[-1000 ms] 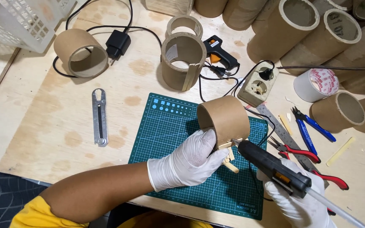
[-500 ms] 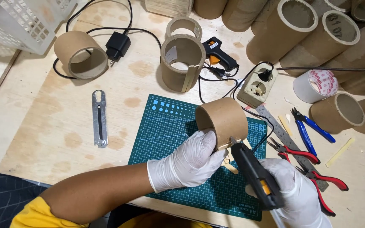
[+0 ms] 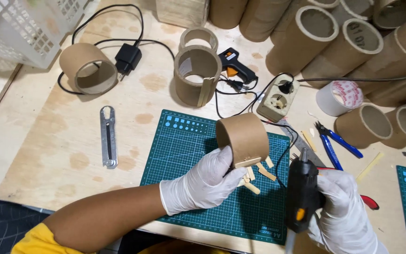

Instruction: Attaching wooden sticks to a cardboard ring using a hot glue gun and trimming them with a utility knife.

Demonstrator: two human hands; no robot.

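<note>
Watching the head cam here. The left hand [image 3: 203, 186] is holding a short cardboard ring [image 3: 243, 140] tipped on its side over the green mat [image 3: 184, 155], fingers wrapped round the near edge, so that grip is clenched on the ring. One wooden stick [image 3: 248, 162] is already sitting flat against the ring's lower outside wall, looks glued on (can't swear the glue is set). A few loose sticks [image 3: 259, 176] are lying on the mat right under the ring, so my guess is most of the cladding is still left to do: one stick on, the rest of the wall bare.

The right hand [image 3: 346, 216] is gripping a black glue gun [image 3: 301, 193], fist closed round the handle, nozzle pointing up and away from me toward the ring but not touching it. Its cord is running off toward the beige socket [image 3: 278, 96] at the back.

Pose-wise, the left forearm is coming in from the lower left across the worktop [image 3: 48, 141] edge, wrist bent so the ring's open end is facing up-left. The right hand is sitting low at the bottom right, just beside the mat.

Another ring [image 3: 198, 75] further back already has a stick on it too, with a second glue gun [image 3: 233, 66] lying next to it.
</note>
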